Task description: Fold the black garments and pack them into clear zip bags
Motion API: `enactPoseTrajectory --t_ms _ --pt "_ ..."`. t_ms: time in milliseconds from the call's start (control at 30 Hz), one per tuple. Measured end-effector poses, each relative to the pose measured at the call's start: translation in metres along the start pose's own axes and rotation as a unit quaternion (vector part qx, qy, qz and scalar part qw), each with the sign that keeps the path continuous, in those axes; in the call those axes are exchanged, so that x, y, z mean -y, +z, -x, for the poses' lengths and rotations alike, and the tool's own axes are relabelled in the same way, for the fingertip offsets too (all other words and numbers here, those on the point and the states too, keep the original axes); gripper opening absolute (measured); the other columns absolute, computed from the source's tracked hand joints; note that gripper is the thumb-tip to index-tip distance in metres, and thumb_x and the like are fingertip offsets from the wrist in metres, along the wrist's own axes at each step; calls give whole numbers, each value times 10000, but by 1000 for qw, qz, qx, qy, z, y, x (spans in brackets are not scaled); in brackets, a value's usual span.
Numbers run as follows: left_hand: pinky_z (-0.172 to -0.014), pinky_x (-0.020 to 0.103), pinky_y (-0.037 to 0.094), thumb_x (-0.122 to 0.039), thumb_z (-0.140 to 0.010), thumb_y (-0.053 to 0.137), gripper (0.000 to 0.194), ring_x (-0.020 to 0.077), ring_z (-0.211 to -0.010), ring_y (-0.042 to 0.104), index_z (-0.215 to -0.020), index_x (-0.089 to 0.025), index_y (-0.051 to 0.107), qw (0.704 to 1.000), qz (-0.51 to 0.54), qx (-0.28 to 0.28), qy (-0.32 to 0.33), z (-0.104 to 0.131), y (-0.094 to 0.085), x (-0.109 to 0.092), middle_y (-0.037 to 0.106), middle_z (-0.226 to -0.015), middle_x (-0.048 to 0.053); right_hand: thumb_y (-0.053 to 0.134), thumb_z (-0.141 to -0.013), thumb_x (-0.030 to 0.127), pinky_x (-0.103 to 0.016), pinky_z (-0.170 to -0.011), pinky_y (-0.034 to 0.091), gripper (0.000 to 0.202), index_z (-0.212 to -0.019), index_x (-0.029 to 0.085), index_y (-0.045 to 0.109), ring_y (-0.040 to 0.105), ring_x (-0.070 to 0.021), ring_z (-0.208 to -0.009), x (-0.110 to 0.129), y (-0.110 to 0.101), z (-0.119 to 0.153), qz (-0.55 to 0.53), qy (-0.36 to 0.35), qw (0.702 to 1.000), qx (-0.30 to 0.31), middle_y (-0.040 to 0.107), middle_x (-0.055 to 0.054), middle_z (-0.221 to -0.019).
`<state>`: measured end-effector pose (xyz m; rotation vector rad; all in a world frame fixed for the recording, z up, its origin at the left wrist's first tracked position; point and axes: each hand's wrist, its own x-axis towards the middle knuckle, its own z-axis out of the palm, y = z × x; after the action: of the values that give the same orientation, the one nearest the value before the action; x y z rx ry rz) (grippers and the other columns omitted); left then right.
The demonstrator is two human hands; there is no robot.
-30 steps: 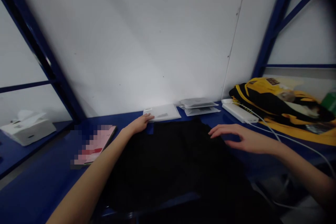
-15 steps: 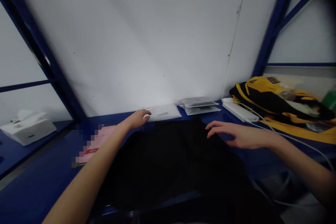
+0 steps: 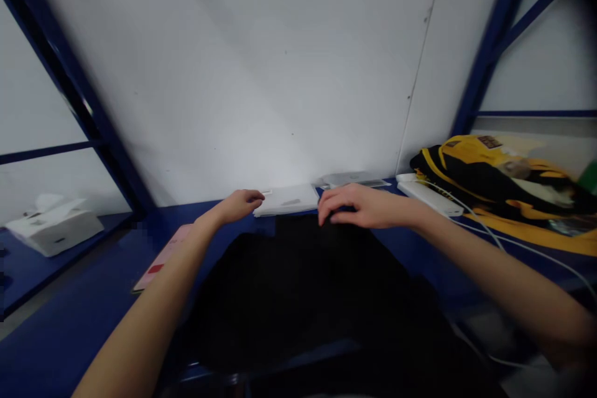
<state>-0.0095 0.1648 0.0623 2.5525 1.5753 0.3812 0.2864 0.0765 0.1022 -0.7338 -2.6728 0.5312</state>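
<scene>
A black cloth garment [image 3: 298,286] lies spread in front of me, its folds hard to make out in the dark. My right hand [image 3: 352,205] is over its far edge, with bent fingers and thumb drawn close together on the cloth. Whatever lies under the palm is hidden. My left hand [image 3: 240,204] hovers beyond the garment's far left side, fingers extended and holding nothing visible. Its fingertips are close to a stack of white sheets or flat packets [image 3: 289,199] by the wall.
Clear flat packets [image 3: 357,179] lie behind my right hand. To the right are a white power strip [image 3: 429,198] with cables and a black-and-yellow bag [image 3: 504,177]. A pink booklet [image 3: 170,249] and a white tissue box [image 3: 56,230] are left on the blue table [image 3: 84,298].
My right hand has moved left and slightly away from me, from the garment's right side onto its far edge, its fingers drawing together. My left hand has shifted slightly left.
</scene>
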Motion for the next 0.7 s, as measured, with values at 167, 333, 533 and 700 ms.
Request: enactPoseTrajectory --t_ms 167,333,533,700 --pt "-694 251 425 -319 -772 366 307 165 -742 586 -802 -164 629 995 -63 -61 -51 0 2 7 663 -802 52 504 -798 282 -251 -738 426 182 -915 176 595 576 -124 -791 -3 29 -29 -153 -30 987 25 611 -31 -950" --pt "-618 280 412 -296 -767 366 281 195 -706 572 -768 -164 614 982 -98 -116 -112 4 1 9 642 -755 79 507 -772 287 -225 -612 409 155 -783 157 589 549 -112 -639 -48 31 -20 -104 80 986 98 592 0 -704" --pt "-700 264 434 -142 -727 346 330 160 -767 578 -913 -175 616 997 0 -66 26 14 -3 -58 648 -872 46 587 -674 258 -231 -622 404 257 -913 162 570 525 -140 -719 -80 24 -4 -18 182 966 183 569 -15 -804" --pt "-909 265 379 -22 -628 374 447 156 -1104 471 -932 -232 626 954 51 137 263 31 15 -121 485 -1257 -2 646 -584 249 -299 -763 411 528 -1092 195 510 480 -219 -946 -71 25 1 67 197 956 204 470 -61 -1029"
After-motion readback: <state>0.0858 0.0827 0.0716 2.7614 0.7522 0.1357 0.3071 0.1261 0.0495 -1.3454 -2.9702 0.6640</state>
